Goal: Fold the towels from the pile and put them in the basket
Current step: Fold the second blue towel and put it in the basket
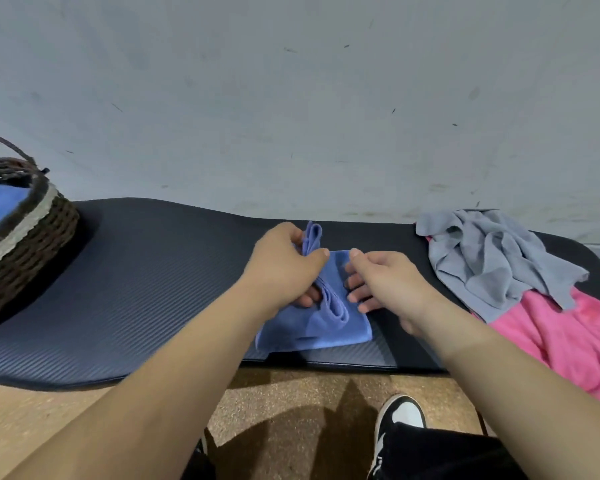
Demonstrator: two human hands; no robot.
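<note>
We see a dark ribbed mat point(153, 271) stretched along the foot of a pale grey wall point(291, 98), whose paint is scuffed with small dark marks. Our side of the mat ends in a thick rounded edge, and below it lies a tan, speckled floor point(291, 393) crossed by shadows. Near the bottom a black-and-white shoe point(400, 420) stands on that floor, with black trousers point(440, 452) just beside it.

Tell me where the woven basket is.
Head view, far left: the brown woven basket stands on the dark ribbed mat, well left of the blue towel.
</note>
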